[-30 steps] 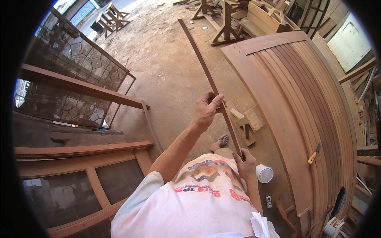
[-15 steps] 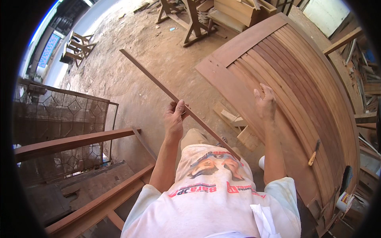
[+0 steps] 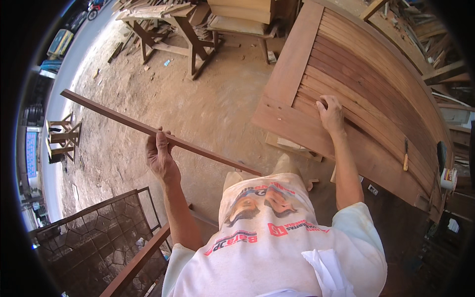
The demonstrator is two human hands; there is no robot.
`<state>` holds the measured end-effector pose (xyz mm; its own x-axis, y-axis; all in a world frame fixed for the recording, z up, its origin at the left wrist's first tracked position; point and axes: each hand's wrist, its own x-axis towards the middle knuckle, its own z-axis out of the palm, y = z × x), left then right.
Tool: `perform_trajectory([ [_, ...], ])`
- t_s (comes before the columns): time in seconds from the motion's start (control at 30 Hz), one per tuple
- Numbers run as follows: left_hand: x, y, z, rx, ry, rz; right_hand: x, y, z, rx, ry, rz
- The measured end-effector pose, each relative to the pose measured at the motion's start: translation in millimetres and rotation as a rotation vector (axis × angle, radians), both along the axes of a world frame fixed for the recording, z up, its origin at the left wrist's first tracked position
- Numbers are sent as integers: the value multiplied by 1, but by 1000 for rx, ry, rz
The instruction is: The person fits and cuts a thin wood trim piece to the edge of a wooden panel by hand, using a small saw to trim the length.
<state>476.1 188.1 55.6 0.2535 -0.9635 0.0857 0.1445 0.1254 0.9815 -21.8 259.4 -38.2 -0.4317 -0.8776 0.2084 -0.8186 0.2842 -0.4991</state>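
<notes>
My left hand is closed around a long, narrow brown wooden strip, which slants from the upper left down to the front of my shirt. My right hand is at the slats of a large wooden panel, its fingers loosely bent and holding nothing visible. A small tool with a wooden handle lies on the panel farther right, and a white tub stands at the panel's right end.
Sawhorses and scrap wood stand at the back, another small trestle at the left near the road. A metal-framed grille and a wooden beam are low at the left. Timber offcuts pile up behind the panel.
My right hand has let go of the strip's near end and moved up right onto the panel. The strip has swung leftward in my left hand, and my view has turned leftward.
</notes>
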Motion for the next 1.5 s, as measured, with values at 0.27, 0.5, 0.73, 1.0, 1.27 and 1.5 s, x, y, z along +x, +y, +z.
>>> perform_trajectory([
  [0.27, -15, -126, 3, -81, -115, -188, 14, -6, 18, 16, 101, 28],
  [0.5, -43, -203, -15, -50, -211, -365, 10, 1, 20, 108, 82, 20],
  [0.73, -50, -281, -42, 2, -238, -408, 8, -1, 34, 187, 79, 64],
  [1.0, -112, -377, -54, 32, -228, -633, 33, -5, 41, 332, -3, -120],
  [1.27, -172, -424, -53, -55, -167, -875, 58, -20, 63, 575, -30, -285],
  [1.5, -218, -433, -37, -150, -257, -990, 70, -20, 68, 569, 33, -242],
])
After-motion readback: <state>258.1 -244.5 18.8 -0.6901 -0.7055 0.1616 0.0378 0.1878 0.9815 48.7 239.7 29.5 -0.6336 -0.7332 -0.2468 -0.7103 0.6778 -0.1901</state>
